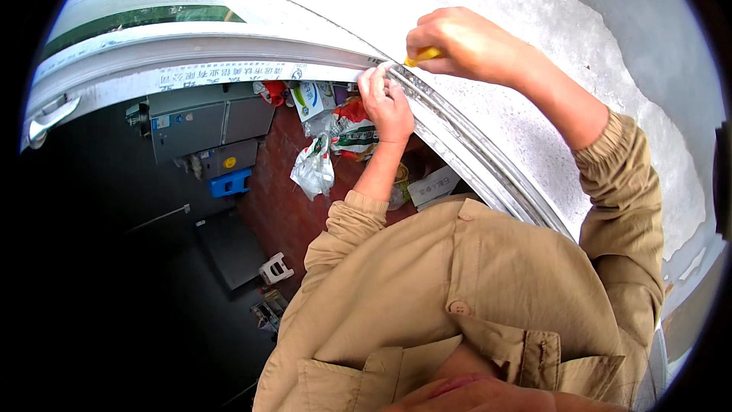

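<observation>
A: Fingers (379,85) of the left hand (387,107) pinched together on the end of the white strip (229,75) where it meets the frame corner. Right hand (461,44) closed around a yellow tool (424,54), tip down at the same corner, just beside the left fingertips.

B: Tool type?

A: Can't tell. Only a yellow stub shows past the fist; blade or point is hidden.

B: Risk there?

A: My read: tip and left fingertips nearly touch. If the tool skids off the metal track (473,156), it goes straight into the pinching fingers. Hard push on a smooth rail would do it.

B: And the strip?

A: Lies along the lower edge of the white frame (191,38), running left from the corner. Pull at a steep angle and it may tear short, leaving a scrap in the groove.

B: Below?

A: Long drop to a red floor (278,206): plastic bags (314,168), grey cabinets (206,126), a blue box (229,182), a small white stool (275,268). A loosened grip sends the tool down there. Body leans well over the opening too; rough grey wall (595,46) at right offers no handhold.
</observation>
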Available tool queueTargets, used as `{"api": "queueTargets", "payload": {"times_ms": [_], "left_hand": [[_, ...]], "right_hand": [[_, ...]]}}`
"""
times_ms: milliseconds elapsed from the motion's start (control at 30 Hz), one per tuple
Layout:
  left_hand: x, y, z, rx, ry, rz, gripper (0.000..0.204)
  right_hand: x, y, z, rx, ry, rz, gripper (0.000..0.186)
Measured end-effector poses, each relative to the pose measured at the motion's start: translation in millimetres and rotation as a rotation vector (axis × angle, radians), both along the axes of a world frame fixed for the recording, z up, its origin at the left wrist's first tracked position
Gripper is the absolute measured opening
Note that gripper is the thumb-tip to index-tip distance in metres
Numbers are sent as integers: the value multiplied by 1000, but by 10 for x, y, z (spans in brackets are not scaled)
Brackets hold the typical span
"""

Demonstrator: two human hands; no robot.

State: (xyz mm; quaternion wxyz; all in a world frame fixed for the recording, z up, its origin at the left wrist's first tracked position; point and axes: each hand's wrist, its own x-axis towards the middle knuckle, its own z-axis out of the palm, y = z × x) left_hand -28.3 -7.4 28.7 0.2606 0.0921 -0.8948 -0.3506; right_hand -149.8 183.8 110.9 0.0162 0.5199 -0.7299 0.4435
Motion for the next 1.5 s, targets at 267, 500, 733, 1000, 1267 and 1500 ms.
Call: {"api": "queueTargets", "payload": {"times_ms": [267, 500, 733, 1000, 1267, 1500], "left_hand": [[-4, -73, 130, -451, -332, -92, 59], [-190, 403, 493, -537, -874, 33, 65], [-406, 370, 488, -521, -1037, 35, 48], [-473, 364, 476, -601, -946, 53, 44], [-370, 233, 381, -554, -816, 56, 38], [-807, 89, 622, -549, -657, -266, 20]], "right_hand": [[554, 1324, 299, -146, -176, -297, 14], [1252, 2164, 272, 61, -466, -503, 16], [1774, 2448, 11, -26, -636, -574, 14], [1973, 2502, 90, -78, -628, -601, 15], [2018, 2669, 24, -89, -624, -618, 17], [1971, 2612, 41, -107, -631, -575, 16]]}}
